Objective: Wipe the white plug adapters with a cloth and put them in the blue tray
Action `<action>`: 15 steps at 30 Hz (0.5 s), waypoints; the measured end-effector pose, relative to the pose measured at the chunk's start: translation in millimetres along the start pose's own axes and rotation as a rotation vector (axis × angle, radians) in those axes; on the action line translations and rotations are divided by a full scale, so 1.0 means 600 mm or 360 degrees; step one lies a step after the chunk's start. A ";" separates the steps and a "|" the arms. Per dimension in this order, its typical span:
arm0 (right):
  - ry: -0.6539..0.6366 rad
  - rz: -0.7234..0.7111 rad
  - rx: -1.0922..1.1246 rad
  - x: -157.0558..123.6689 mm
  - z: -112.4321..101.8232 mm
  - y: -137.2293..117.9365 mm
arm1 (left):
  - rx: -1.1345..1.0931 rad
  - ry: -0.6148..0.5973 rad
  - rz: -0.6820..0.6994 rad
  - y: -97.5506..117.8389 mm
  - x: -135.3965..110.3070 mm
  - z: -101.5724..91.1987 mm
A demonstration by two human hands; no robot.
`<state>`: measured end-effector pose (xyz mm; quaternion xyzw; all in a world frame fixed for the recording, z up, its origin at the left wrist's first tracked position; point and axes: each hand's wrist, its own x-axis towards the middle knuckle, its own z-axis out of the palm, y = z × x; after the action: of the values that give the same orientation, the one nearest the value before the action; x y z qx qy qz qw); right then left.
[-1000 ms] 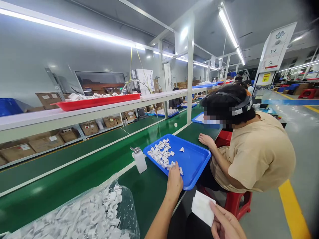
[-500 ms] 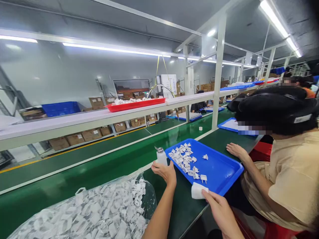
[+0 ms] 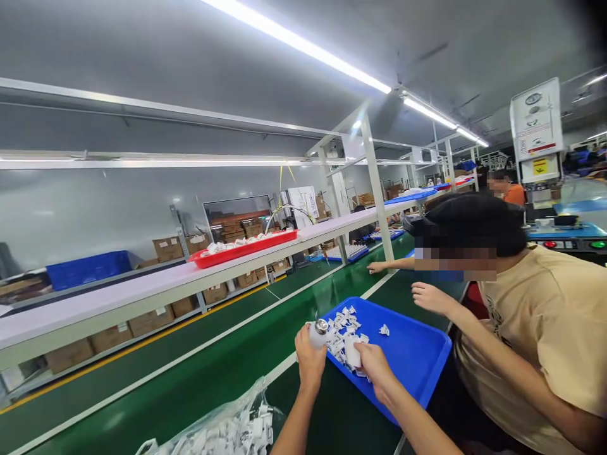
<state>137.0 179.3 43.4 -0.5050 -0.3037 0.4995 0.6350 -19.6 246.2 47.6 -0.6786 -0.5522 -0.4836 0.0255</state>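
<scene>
The left hand is closed around a white bottle, slightly tilted, at the near corner of the blue tray. The right hand, nearer the tray's middle, pinches a white wipe over the heap of white parts. Earlier, the bottle stood on the tabletop and the wipe was at the tray's rim.
</scene>
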 end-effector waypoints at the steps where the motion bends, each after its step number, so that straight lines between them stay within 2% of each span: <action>1: -0.0039 0.0067 0.0096 0.004 0.007 -0.007 | 0.0021 -0.0040 0.0110 0.008 0.004 -0.005; 7: -0.0185 0.0245 0.0545 0.005 0.032 -0.047 | 0.0210 -0.0209 0.0693 0.035 0.032 -0.041; 15: -0.0251 0.0290 0.0871 -0.014 0.033 -0.065 | 0.0611 -0.0251 0.1105 0.046 0.061 -0.084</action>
<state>129.2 178.3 87.2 -0.3000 -0.1596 0.6554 0.6745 -32.5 233.4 113.4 -0.8427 -0.3706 -0.2809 0.2711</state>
